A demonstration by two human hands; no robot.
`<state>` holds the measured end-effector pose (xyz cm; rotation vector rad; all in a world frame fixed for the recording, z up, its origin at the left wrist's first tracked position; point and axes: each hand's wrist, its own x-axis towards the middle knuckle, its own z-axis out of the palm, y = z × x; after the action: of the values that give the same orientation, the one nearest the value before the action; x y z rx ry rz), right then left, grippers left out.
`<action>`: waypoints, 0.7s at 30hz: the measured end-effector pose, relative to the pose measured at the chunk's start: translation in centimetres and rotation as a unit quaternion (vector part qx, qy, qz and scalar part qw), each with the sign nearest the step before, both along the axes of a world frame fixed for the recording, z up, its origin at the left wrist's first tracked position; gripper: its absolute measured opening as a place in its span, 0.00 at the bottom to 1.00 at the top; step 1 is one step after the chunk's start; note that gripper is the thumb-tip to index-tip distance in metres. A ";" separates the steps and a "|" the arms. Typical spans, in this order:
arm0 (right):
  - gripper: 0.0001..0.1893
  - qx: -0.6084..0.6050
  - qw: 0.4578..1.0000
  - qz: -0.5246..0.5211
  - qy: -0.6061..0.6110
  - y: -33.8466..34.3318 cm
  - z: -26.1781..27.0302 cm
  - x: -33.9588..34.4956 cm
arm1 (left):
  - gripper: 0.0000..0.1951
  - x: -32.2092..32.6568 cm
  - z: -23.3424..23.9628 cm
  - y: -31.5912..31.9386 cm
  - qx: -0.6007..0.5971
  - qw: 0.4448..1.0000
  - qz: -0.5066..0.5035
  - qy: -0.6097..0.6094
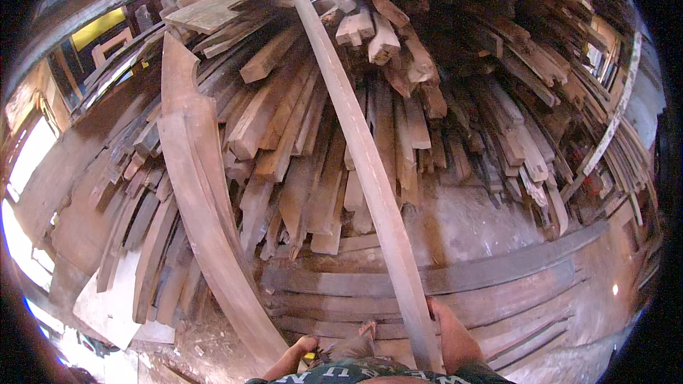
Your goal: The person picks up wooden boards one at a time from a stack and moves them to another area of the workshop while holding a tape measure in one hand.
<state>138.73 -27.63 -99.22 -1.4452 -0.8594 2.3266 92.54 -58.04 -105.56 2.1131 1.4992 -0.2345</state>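
Note:
A long squared timber runs from near my body up toward the bright lamp, crossing the picture at a slant. My right hand grips its right edge near the lower end, with most of the fingers hidden. On the left, wide planks with a notched, curved top lean against the stacks, their lower ends reaching my left forearm. My left hand is low beside them, with its fingers curled. A small yellow and dark object shows just under it; whether it is held is unclear.
Stacked timber with uneven ends fills the space ahead. Boards lie across the floor at my feet; one foot shows between my hands. A pale pole slants at the right. Bright openings are at the left.

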 end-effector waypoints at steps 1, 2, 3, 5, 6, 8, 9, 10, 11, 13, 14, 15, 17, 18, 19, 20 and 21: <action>0.28 -0.005 1.000 -0.001 0.011 0.6 0.3 -0.3 | 0.13 -0.7 -0.3 -1.3 -0.054 0.989 0.108 -0.084; 0.28 -0.010 1.000 0.008 0.016 1.4 0.7 -0.8 | 0.13 -1.7 0.0 -2.9 -0.132 0.960 0.216 -0.116; 0.28 -0.015 0.999 0.022 0.021 2.1 1.0 -1.7 | 0.14 -2.6 0.5 -4.8 -0.205 0.912 0.327 -0.137; 0.27 -0.019 0.999 0.023 0.031 2.9 1.7 -1.9 | 0.15 -4.7 1.7 -5.7 -0.279 0.821 0.471 -0.163; 0.27 -0.022 0.999 0.034 0.035 3.4 1.8 -2.5 | 0.15 -5.6 2.3 -7.0 -0.289 0.789 0.514 -0.175; 0.27 -0.029 0.997 0.052 0.042 4.1 2.0 -3.2 | 0.16 -6.5 3.3 -9.1 -0.302 0.738 0.574 -0.185; 0.27 -0.033 0.997 0.059 0.044 4.3 2.1 -3.5 | 0.17 -6.7 3.8 -9.8 -0.305 0.723 0.590 -0.189; 0.27 -0.034 0.996 0.062 0.047 4.6 2.0 -3.5 | 0.17 -7.0 4.2 -9.8 -0.306 0.716 0.598 -0.189; 0.26 -0.036 0.996 0.064 0.050 4.8 2.0 -3.4 | 0.18 -7.2 4.4 -9.5 -0.308 0.713 0.601 -0.189; 0.26 -0.038 0.996 0.064 0.057 5.1 2.2 -2.9 | 0.19 -7.3 4.5 -7.9 -0.307 0.728 0.584 -0.186; 0.26 -0.039 0.995 0.071 0.061 5.2 2.1 -3.0 | 0.20 -7.0 4.4 -7.6 -0.306 0.738 0.574 -0.181; 0.26 -0.041 0.994 0.078 0.065 5.5 1.9 -3.0 | 0.20 -6.8 4.3 -7.2 -0.302 0.750 0.561 -0.177; 0.26 -0.043 0.992 0.089 0.076 5.9 1.6 -3.1 | 0.21 -6.2 4.1 -5.4 -0.277 0.812 0.489 -0.158; 0.25 -0.043 0.991 0.092 0.085 6.1 1.8 -3.2 | 0.22 -6.2 3.9 -3.9 -0.246 0.866 0.414 -0.135; 0.25 -0.048 0.989 0.102 0.093 6.2 1.6 -3.2 | 0.22 -5.9 3.8 -2.9 -0.205 0.923 0.313 -0.088; 0.25 -0.048 0.988 0.110 0.101 6.5 1.3 -3.4 | 0.23 -5.8 3.6 -1.1 -0.171 0.954 0.240 -0.048; 0.25 -0.053 0.985 0.120 0.113 6.7 1.1 -3.6 | 0.24 -5.3 3.7 1.2 -0.153 0.969 0.193 -0.013</action>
<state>135.14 -20.96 -98.15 -1.1380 -0.8994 2.6869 87.28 -56.85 -101.82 1.5459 1.7006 -0.2718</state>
